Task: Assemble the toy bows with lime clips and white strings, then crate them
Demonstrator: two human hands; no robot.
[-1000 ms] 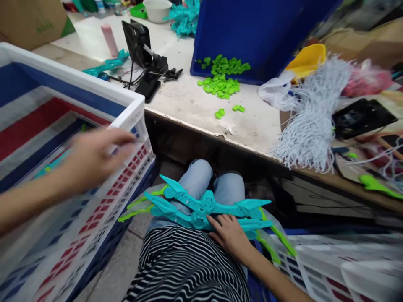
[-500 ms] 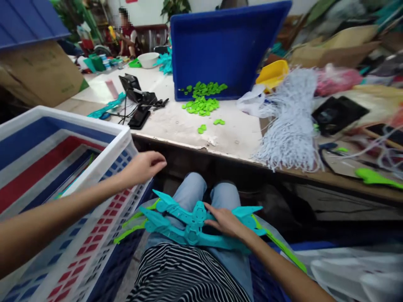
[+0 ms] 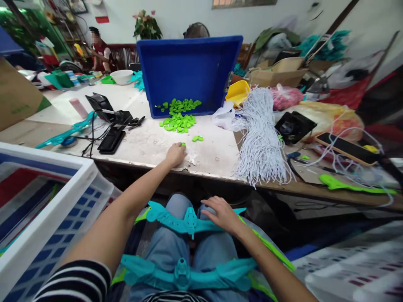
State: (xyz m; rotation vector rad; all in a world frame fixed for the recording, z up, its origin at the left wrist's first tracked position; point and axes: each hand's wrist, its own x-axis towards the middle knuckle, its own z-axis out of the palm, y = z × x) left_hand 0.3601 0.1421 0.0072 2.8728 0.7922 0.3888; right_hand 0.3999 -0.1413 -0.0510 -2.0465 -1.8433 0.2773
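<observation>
The left hand (image 3: 176, 155) has moved from the white plastic crate (image 3: 63, 195) to the white-topped counter (image 3: 141, 142), fingertips at a small lime-green plastic piece (image 3: 183, 144); whether they pinch it, I cannot tell. On the lap (image 3: 170, 247), the farther turquoise bow-shaped plastic frame (image 3: 176, 224) now lies apart from the nearer one (image 3: 217, 277), the right hand's (image 3: 222, 213) fingers loosely spread over it. Work seemingly turns to the small pieces.

one head-worn camera looks forward and down, past the near lap (image 3: 168, 248), across the worktable (image 3: 141, 144) to the wall (image 3: 179, 14).
</observation>
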